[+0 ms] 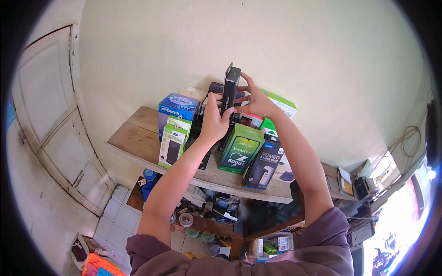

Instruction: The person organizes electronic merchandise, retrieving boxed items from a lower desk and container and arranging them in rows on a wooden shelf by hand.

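A slim black product box [231,88] with a hang tab stands upright between my hands, above the boxes on a wooden shelf [138,127]. My left hand [214,119] grips its lower left side, and my right hand [255,98] has its fingers spread along the right side. Just in front stands a green Infinix phone box [240,148]. A dark Romeo power bank box [264,165] leans to its right. Left of my forearm are a white-and-green power bank box [172,146] and a blue speaker box [178,107]. Boxes behind my hands are partly hidden.
The shelf's front edge [241,194] juts out over a lower shelf [203,226] crowded with small items. A plastic container [286,238] with small boxes sits below. A door [51,114] is at left, and cables [412,136] hang at right.
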{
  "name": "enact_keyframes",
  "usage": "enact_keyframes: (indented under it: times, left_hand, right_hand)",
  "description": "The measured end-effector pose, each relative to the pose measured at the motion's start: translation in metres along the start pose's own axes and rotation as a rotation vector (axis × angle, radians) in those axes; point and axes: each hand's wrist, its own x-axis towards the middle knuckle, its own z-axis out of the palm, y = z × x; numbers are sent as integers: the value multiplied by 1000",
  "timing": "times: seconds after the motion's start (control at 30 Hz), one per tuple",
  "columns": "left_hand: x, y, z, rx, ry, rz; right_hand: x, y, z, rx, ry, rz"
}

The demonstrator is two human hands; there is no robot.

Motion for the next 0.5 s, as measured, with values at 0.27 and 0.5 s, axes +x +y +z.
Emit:
enact_keyframes:
  times: [0.27,0.5]
  left_hand:
    - [11,-30,-10,-306,-88,-136]
    - [5,-28,-14,-88,-248,-212]
  right_hand:
    - [4,3,2,-115,62,-56]
    - [-9,11,13,3,153,-45]
